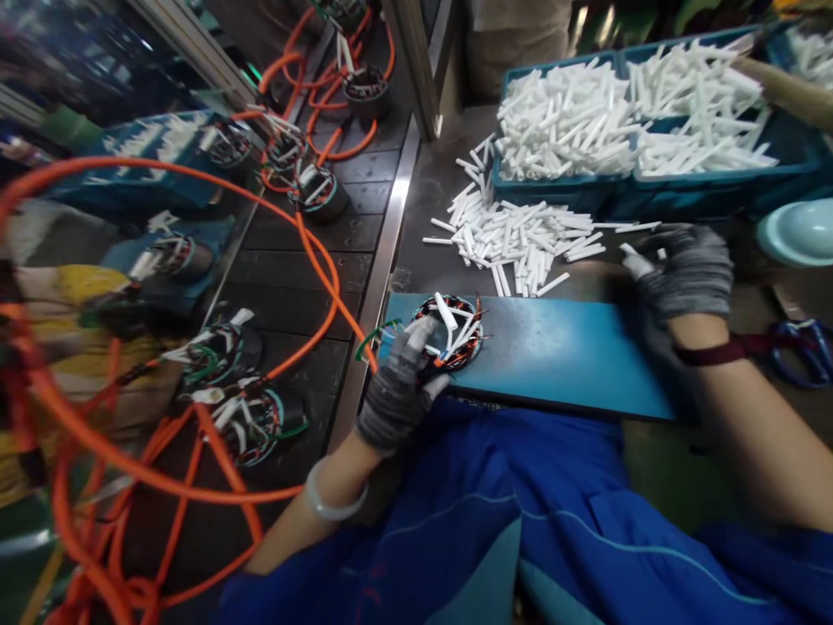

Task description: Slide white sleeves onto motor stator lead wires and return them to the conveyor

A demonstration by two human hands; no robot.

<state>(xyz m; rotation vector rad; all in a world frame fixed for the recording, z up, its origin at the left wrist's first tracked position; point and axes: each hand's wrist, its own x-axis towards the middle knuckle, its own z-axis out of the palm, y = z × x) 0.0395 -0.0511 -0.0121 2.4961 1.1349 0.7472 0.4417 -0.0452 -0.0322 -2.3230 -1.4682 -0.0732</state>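
Observation:
On the left end of a blue mat (pixel 560 347) stands a round wound part (pixel 463 334) with orange and dark wires and several white sleeves sticking up. My left hand (pixel 400 382), in a grey glove, is wrapped round its left side, thumb and fingers at the rim. To the right, beyond the mat's far edge, my gloved right hand (pixel 686 273) has its fingers drawn together around a small white sleeve (pixel 634 257). A loose pile of white sleeves (pixel 527 239) lies between the mat and the bins, left of my right hand.
Blue bins (pixel 560 189) full of white sleeves stand at the back. Scissors (pixel 803 343) and a pale bowl (pixel 797 233) are at the right. Orange hoses (pixel 175 495) loop over the left side, among more wound parts (pixel 257 425) on a roller line.

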